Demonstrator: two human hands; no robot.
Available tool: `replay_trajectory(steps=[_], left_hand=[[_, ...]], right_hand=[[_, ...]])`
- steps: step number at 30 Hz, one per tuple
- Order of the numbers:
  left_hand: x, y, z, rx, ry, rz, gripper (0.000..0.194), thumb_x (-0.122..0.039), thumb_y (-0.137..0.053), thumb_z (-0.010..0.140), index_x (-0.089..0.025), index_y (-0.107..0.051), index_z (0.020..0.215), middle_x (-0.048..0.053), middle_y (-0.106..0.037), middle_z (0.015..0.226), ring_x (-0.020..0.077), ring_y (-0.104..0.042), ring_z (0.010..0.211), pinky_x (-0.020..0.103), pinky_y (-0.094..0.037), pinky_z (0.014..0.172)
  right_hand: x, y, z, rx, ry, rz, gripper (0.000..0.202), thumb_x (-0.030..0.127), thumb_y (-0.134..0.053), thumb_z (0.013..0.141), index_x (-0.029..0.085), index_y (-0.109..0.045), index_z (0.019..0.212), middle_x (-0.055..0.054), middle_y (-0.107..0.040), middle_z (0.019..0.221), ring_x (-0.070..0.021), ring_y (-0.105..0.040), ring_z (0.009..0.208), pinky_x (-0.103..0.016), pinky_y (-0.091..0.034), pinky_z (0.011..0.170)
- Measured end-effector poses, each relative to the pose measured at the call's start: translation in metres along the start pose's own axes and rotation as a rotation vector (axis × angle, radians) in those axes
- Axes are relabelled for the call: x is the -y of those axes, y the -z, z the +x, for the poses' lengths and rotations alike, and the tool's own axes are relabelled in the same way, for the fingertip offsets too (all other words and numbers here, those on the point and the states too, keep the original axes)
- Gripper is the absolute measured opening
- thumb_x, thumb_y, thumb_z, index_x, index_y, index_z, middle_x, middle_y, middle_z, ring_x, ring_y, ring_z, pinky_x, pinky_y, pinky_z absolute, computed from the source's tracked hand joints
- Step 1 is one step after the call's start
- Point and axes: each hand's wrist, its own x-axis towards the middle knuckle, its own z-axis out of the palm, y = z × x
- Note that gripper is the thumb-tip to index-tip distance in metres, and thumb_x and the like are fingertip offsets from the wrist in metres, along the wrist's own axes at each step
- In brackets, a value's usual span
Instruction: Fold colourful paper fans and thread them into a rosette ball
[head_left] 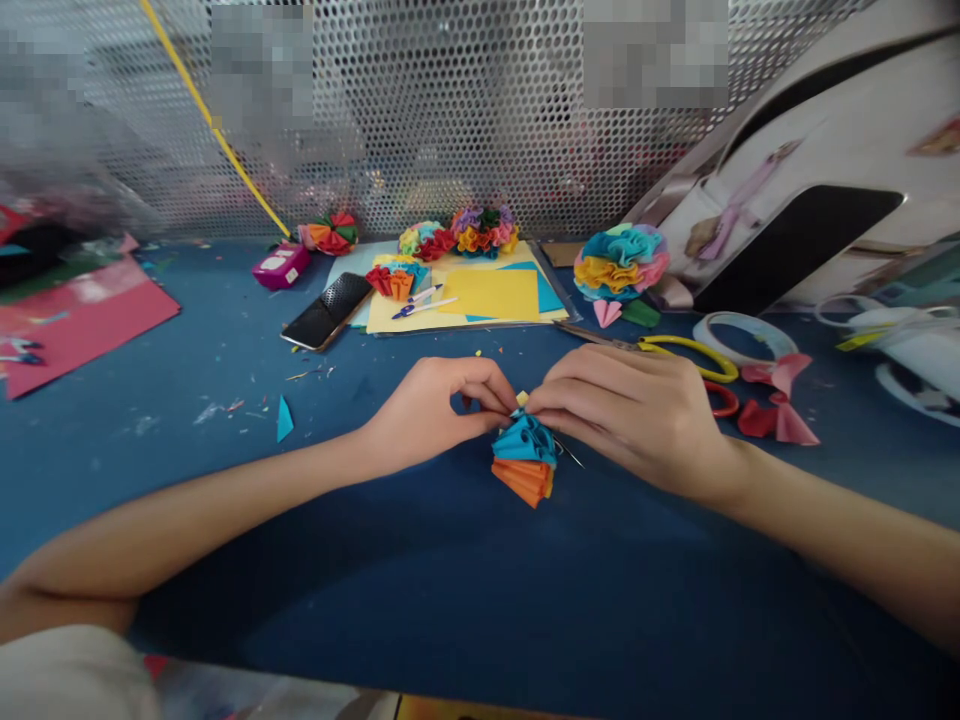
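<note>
Near the middle of the view, both hands pinch the top of a small pleated paper piece (526,455), blue above and orange below. My left hand (427,410) comes from the left, with thumb and fingertips closed at the blue end. From the other side, my right hand (637,415) closes its fingertips at the same spot. A tiny yellow tip pokes up between the fingers. A thin dark needle-like piece (570,452) sticks out below the right fingers; its other end is hidden behind the paper.
Yellow-handled scissors (697,350) and a tape roll (742,335) lie right. Behind stand paper pompoms (621,262), a phone (326,312), a purple box (281,266), yellow paper sheets (487,293) and pens (424,305). A light bag (847,120) leans against the perforated metal panel (450,100).
</note>
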Motion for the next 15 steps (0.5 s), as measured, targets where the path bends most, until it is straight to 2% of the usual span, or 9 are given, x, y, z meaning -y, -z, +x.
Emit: replay_trajectory(steps=[8, 11, 15], left_hand=[[-0.0075, -0.0008, -0.0029, -0.012, -0.026, 0.044, 0.016, -0.002, -0.069, 0.078, -0.017, -0.07, 0.082, -0.004, -0.078, 0.079, 0.012, -0.077, 0.079, 0.019, -0.053, 0.076], [-0.0073, -0.0004, -0.0035, -0.006, -0.035, 0.047, 0.016, -0.002, -0.069, 0.079, -0.018, -0.069, 0.082, -0.004, -0.078, 0.08, 0.0118, -0.077, 0.08, 0.019, -0.053, 0.076], [-0.0063, 0.0002, -0.0044, 0.002, -0.036, 0.037, 0.013, -0.005, -0.068, 0.081, -0.018, -0.068, 0.083, -0.003, -0.078, 0.081, 0.0132, -0.077, 0.081, 0.021, -0.055, 0.077]], right_hand=[[0.0016, -0.0036, -0.0037, -0.031, -0.013, 0.018, 0.01, 0.015, -0.061, 0.101, 0.02, -0.067, 0.096, -0.003, -0.071, 0.088, -0.0158, -0.065, 0.076, -0.03, -0.048, 0.067], [-0.0008, -0.0061, -0.0045, -0.091, 0.041, 0.019, 0.003, 0.018, -0.064, 0.101, 0.02, -0.065, 0.099, -0.002, -0.07, 0.088, -0.0143, -0.064, 0.075, -0.028, -0.047, 0.065], [-0.002, -0.0063, -0.0043, -0.091, 0.044, 0.014, 0.004, 0.017, -0.064, 0.101, 0.021, -0.066, 0.099, -0.002, -0.07, 0.088, -0.0141, -0.064, 0.075, -0.028, -0.048, 0.065]])
